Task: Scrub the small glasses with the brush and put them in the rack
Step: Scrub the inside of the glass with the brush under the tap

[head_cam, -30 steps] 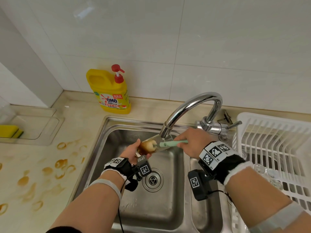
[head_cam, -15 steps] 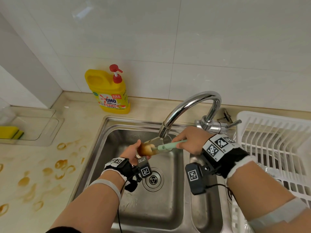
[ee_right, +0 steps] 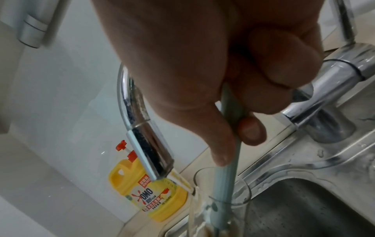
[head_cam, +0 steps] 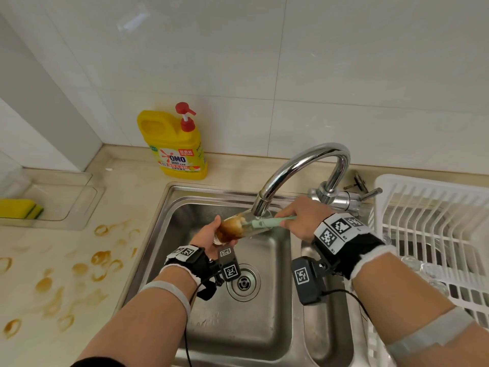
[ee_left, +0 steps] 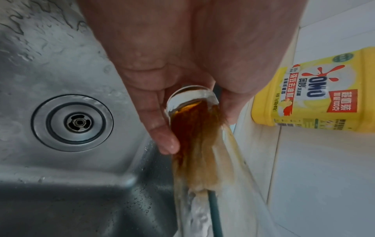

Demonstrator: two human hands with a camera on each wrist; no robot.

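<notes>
Over the sink, my left hand grips a small clear glass by its base, tilted on its side with the mouth under the tap spout. Brown liquid fills its lower part, seen close in the left wrist view on the glass. My right hand holds the pale green brush handle, and the brush head sits inside the glass. In the right wrist view my fingers curl round the brush handle as it enters the glass mouth. Water runs from the spout into it.
The chrome tap arches over the steel sink with its drain. A white dish rack at the right holds clear glasses. A yellow detergent bottle stands behind. Brown ring stains mark the counter; a sponge lies left.
The glass and brush have stayed under the spout with small shifts. My right hand has pushed the brush a little further into the glass.
</notes>
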